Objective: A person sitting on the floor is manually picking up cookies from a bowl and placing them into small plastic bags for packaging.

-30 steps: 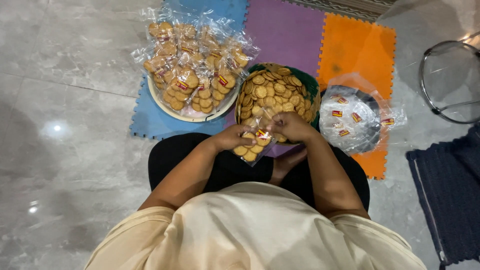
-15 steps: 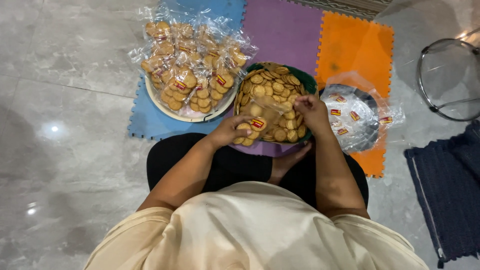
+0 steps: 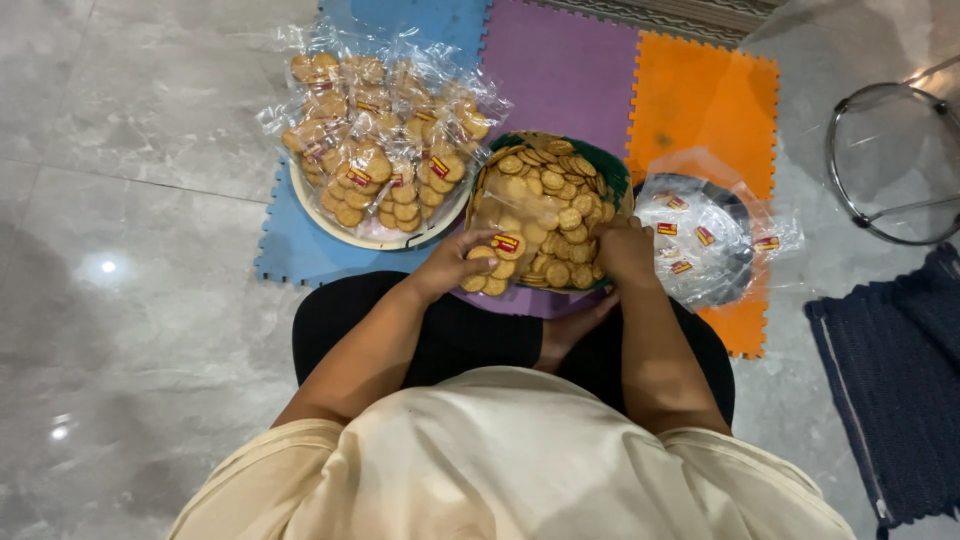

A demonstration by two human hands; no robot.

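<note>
left hand (image 3: 458,262) pinching clear cookie bag (image 3: 505,235) with red-yellow label | right hand (image 3: 626,250) curled on cookie basket (image 3: 548,210), grip unclear | filled bags (image 3: 380,130) piled left

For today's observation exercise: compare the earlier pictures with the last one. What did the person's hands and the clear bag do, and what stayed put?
The left hand lifted the part-filled clear bag from the lap up over the basket of loose biscuits and keeps hold of it. The right hand let go of the bag's mouth, reached over the basket, then came back to its near edge. The tray of packed bags and the pile of empty bags stayed put.
</note>
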